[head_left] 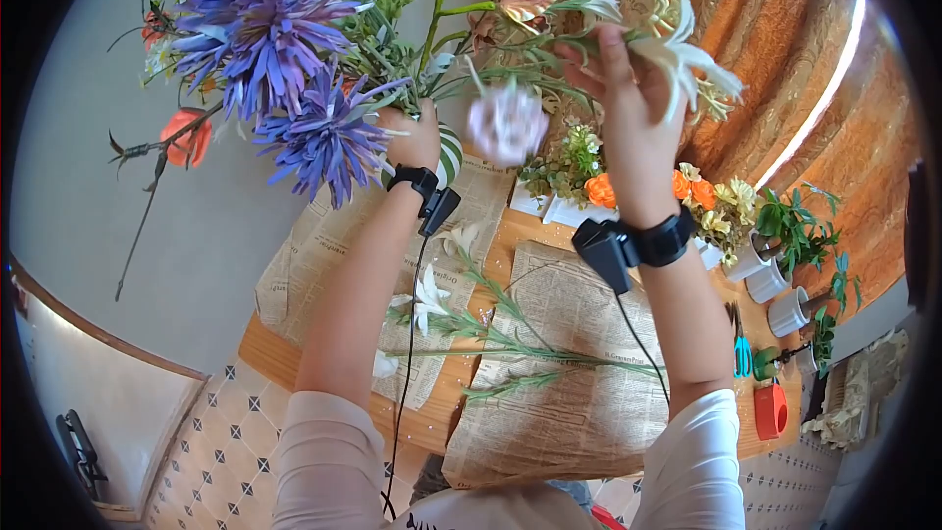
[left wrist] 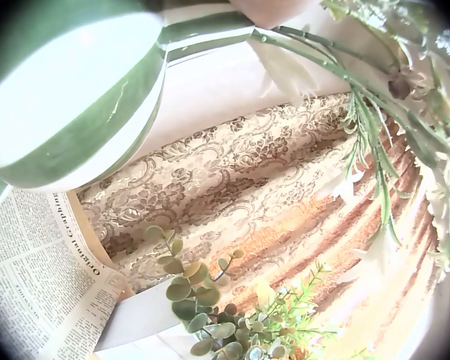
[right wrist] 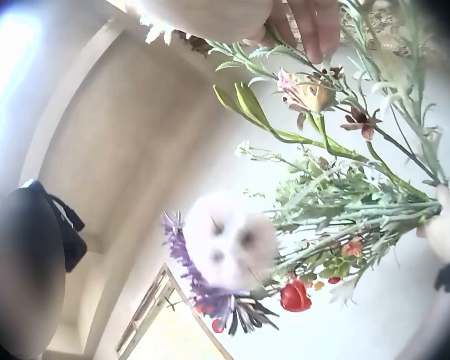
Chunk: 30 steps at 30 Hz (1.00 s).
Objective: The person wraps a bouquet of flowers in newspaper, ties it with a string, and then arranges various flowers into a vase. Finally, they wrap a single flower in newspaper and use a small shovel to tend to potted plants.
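My left hand (head_left: 412, 137) grips a green-and-white striped vase (left wrist: 75, 112) at its narrow neck, where the flower stems come out. The vase is tilted in the left wrist view, and in the head view the hand and blooms hide most of it. Large purple flowers (head_left: 265, 29) lean out on the left, with an orange-red rose (head_left: 186, 137) hanging beside them. My right hand (head_left: 638, 88), raised to the right of the bouquet, holds a white lily (head_left: 677, 54) by its stem just below the bloom. A pale lilac flower (head_left: 507, 126) stands between the two hands.
Newspaper sheets (head_left: 559, 422) cover part of the wooden table (head_left: 456, 373), with loose white lily stems (head_left: 510, 339) on them. Along the right stand small potted plants (head_left: 770, 280), blue-handled scissors (head_left: 743, 358) and a red tape roll (head_left: 770, 410). An orange patterned curtain (head_left: 785, 69) hangs behind.
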Each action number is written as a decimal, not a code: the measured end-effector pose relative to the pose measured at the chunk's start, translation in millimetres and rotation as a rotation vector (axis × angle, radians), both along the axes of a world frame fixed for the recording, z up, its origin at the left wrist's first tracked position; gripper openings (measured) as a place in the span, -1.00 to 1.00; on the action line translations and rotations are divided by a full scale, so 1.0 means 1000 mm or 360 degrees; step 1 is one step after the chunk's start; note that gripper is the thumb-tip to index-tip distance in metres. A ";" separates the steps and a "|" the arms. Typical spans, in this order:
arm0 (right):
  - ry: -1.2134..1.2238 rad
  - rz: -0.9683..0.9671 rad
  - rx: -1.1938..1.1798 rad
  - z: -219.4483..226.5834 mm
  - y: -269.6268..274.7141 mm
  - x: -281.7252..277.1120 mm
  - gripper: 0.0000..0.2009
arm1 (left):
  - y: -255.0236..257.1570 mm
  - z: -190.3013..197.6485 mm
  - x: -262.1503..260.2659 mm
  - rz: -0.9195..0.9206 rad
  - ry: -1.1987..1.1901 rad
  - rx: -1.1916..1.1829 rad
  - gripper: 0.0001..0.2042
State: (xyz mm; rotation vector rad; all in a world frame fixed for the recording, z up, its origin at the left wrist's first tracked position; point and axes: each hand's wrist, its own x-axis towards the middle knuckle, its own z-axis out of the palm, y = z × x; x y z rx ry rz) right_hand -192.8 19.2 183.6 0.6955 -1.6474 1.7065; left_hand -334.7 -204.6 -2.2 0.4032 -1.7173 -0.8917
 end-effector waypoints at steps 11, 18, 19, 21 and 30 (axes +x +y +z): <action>-0.0080 0.0068 -0.0159 0.042 0.036 -0.022 -0.74 | 0.002 0.010 0.006 -0.0170 0.0105 0.0095 -0.49; -0.0073 -0.0050 -0.0101 0.081 0.055 -0.008 -0.72 | 0.008 0.017 0.018 -0.0210 0.0027 0.0078 -0.43; -0.0089 -0.0012 -0.0165 0.084 0.060 -0.010 -0.72 | 0.009 0.020 0.020 -0.0249 0.0024 0.0111 -0.45; -0.0023 -0.0016 -0.0139 0.092 0.074 -0.014 -0.71 | 0.009 0.021 0.021 -0.0282 0.0025 0.0130 -0.45; -0.0108 0.0173 -0.0175 0.144 0.150 -0.081 -0.65 | 0.006 0.026 0.025 -0.0334 -0.0125 0.0208 -0.37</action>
